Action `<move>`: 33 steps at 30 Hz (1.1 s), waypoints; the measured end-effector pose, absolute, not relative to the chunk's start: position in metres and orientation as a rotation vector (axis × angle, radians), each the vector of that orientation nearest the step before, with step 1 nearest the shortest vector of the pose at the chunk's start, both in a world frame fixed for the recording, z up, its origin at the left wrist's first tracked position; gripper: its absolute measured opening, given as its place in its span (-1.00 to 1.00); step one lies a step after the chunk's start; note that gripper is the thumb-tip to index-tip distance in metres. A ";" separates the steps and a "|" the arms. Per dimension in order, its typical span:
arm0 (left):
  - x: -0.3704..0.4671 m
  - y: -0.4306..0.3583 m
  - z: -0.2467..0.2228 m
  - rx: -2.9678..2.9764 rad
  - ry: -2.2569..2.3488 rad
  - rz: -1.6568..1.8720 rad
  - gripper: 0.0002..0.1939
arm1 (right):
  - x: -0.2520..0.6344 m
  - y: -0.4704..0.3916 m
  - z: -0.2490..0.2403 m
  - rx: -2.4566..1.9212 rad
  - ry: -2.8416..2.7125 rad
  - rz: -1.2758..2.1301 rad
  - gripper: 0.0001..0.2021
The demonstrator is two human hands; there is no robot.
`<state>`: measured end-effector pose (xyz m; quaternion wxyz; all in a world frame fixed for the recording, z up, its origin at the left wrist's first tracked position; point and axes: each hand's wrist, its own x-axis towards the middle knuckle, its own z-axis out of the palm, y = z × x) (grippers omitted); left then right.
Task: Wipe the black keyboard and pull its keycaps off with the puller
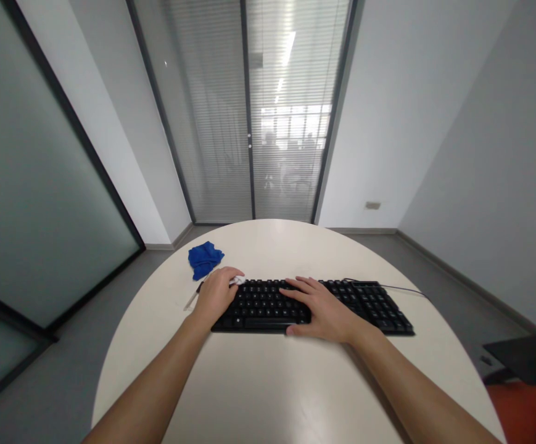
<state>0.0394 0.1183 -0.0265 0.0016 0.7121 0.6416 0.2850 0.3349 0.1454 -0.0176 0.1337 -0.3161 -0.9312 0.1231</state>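
A black keyboard (268,305) lies flat on the round cream table (268,382). At its left end, my left hand (216,293) pinches a small crumpled white wipe (238,280) against the upper left keys; whether it is tissue or cloth cannot be told. Spread over the middle keys is my right hand (323,309), its fingers stretched out and its thumb at the keyboard's front edge. A thin light stick-like tool (190,301) with a dark part lies just left of my left hand, partly hidden by it. Beyond that hand sits a crumpled blue cloth (205,259).
The keyboard's cable (401,288) runs off toward the table's right edge. A chair with a red seat (522,410) and a black armrest (529,357) stands at the lower right. Glass panels with blinds (221,123) rise behind the table.
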 end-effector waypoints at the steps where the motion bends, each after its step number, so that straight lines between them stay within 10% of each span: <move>1: 0.039 0.118 -0.026 2.226 2.031 0.887 -0.69 | 0.335 0.145 -0.017 -0.919 -2.702 0.357 -0.11; 33: 0.046 0.119 -0.027 2.206 2.008 0.988 -0.66 | 0.334 0.143 -0.015 -0.922 -2.681 0.391 -0.12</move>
